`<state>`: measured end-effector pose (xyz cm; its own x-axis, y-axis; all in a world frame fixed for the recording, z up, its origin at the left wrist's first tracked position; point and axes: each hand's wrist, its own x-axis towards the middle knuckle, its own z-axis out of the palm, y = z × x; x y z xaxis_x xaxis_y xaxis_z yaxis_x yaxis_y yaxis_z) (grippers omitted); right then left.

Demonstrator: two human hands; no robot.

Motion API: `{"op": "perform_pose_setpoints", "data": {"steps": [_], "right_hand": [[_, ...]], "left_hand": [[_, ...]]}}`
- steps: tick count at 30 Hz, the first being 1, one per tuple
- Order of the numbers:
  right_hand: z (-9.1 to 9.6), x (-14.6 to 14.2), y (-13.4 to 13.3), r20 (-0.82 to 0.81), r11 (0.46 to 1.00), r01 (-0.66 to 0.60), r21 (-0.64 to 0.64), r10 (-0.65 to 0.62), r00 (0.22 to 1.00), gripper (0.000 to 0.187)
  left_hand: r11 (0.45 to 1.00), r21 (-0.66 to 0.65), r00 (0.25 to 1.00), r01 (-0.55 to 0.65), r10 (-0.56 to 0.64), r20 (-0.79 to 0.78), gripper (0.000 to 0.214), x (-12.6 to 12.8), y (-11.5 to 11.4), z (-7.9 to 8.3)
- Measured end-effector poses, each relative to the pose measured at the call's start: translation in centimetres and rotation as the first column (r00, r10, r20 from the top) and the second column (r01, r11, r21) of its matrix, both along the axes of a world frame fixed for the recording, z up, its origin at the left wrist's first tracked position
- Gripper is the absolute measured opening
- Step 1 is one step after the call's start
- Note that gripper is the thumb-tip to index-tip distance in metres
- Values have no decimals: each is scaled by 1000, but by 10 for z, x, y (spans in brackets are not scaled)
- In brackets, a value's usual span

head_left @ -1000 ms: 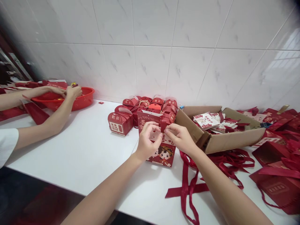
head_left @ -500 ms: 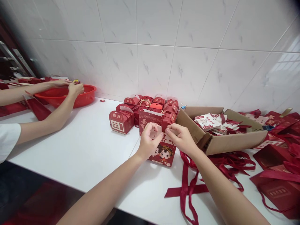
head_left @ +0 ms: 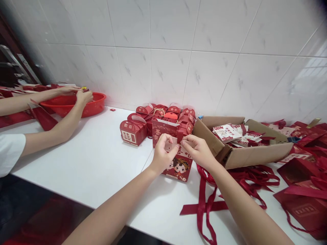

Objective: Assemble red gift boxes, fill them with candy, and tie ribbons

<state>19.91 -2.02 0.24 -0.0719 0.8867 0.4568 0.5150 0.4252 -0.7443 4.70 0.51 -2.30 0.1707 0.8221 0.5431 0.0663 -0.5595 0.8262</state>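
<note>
A red gift box (head_left: 180,166), printed with cartoon figures and Chinese characters, stands upright on the white table in front of me. At its top, a short loop of dark red ribbon (head_left: 180,135) rises between my hands. My left hand (head_left: 164,151) is closed at the ribbon, thumb and forefinger meeting at its left side. From the right, my right hand (head_left: 199,149) pinches the ribbon close to the box's upper edge. My fingers partly cover the box front and the ribbon's lower part. Behind stands a taller red panel (head_left: 165,131) with gold lettering.
Several small red boxes (head_left: 133,132) stand by the tiled wall. A cardboard box (head_left: 258,156) of printed cards is at right, with loose red ribbons (head_left: 204,204) before it and red bags (head_left: 301,207) beyond. At left, another person's hands (head_left: 83,97) work over a red basin (head_left: 95,108).
The view has shifted very slightly, moving everything a little to the right. Both my hands stay at the ribbon on the box, almost unmoved.
</note>
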Motion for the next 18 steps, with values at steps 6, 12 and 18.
{"op": "perform_pose_setpoints", "data": {"steps": [6,12,18], "right_hand": [[0,0,1,6,1000,0,6,0,1000,19],[0,0,1,18,1000,2,15,-2,1000,18],[2,1,0,47,1000,-2,31,0,999,18]], "left_hand": [[1000,-12,1000,13,-13,8,22,0,0,0],[1000,-10,1000,23,-23,17,21,0,0,0],[1000,-12,999,26,-26,26,20,1,0,-2]]}}
